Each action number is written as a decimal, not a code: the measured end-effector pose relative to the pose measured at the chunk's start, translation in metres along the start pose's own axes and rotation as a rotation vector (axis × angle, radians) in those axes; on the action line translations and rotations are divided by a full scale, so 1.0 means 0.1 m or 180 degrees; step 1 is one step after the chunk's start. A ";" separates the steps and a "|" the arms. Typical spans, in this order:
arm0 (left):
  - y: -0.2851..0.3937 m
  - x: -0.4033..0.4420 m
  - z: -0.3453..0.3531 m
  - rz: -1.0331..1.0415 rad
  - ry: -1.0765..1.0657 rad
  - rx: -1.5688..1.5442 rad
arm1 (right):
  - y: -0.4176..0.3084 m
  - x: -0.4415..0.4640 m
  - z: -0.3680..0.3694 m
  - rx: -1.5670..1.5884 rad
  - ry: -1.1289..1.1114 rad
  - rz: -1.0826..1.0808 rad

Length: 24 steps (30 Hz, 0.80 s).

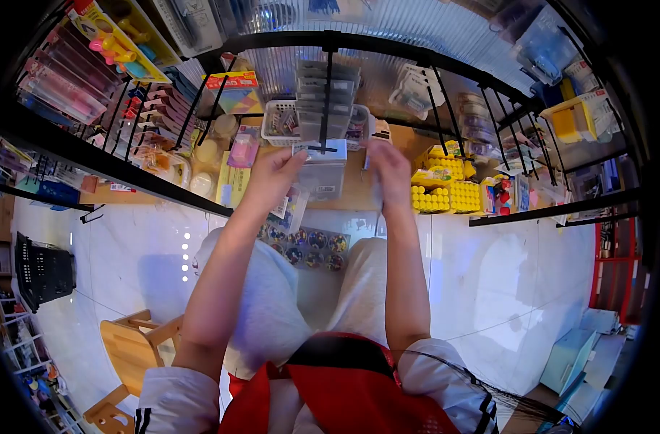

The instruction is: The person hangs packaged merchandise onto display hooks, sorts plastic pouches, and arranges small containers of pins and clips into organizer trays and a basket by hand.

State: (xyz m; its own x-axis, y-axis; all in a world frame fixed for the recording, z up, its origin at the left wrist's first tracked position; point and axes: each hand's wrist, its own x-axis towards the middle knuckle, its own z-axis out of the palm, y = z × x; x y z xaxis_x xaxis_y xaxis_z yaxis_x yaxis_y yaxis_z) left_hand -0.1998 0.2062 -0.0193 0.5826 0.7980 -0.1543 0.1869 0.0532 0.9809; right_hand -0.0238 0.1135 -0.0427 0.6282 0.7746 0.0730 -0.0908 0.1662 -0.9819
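Clear flat packs (322, 177) hang from a black hook in the middle of the rack, with more grey-clear packs (324, 94) stacked further back along it. My left hand (278, 176) is at the left edge of the front pack, its thumb and fingers pinched together at the top corner. To the right of the packs my right hand (390, 172) is raised, blurred by motion, its fingers curled; whether it holds anything is hidden. A clear package with a label (292, 206) lies below my left hand.
Black rack bars (474, 61) arch overhead, with hooks on both sides. White baskets (280, 121) stand behind the packs. Yellow boxes of small bottles (445, 195) are at right. A tray of round items (312, 246) lies below the shelf. A wooden chair (131, 351) stands at lower left.
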 end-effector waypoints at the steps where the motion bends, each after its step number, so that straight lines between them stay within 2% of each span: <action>1: -0.01 0.01 0.01 0.0014 0.0018 0.0015 | 0.01 -0.02 0.06 -0.0160 -0.0193 -0.0012; 3: 0.00 0.02 0.05 0.0060 0.0061 -0.0016 | 0.02 -0.04 0.16 -0.0473 -0.0572 -0.0049; 4: 0.03 0.01 0.07 0.0088 0.0094 -0.0066 | 0.00 -0.04 0.21 -0.0283 -0.0433 0.0080; 8: 0.00 -0.02 0.09 0.0317 0.0212 -0.0364 | -0.06 -0.07 0.26 -0.0561 -0.0326 -0.0199; 13: -0.08 0.07 0.11 0.0480 0.0484 -0.0118 | -0.06 -0.05 0.28 -0.0776 -0.0264 -0.0145; 20: -0.16 0.36 0.17 0.0254 0.0655 -0.0002 | 0.12 0.16 0.43 -0.0741 0.0339 -0.0395; 22: -0.06 0.27 0.21 0.0613 0.1159 -0.0091 | 0.13 0.17 0.44 -0.0958 0.0692 -0.0724; 24: -0.03 0.14 0.22 0.0758 0.1269 -0.0118 | 0.06 0.11 0.39 -0.0879 0.1091 -0.0604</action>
State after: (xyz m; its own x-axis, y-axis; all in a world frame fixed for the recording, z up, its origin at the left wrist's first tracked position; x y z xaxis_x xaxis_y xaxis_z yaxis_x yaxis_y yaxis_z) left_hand -0.1753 0.2042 -0.0274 0.2549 0.9587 0.1262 0.0522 -0.1440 0.9882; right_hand -0.0472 0.1468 -0.0407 0.8367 0.4927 0.2393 0.2297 0.0810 -0.9699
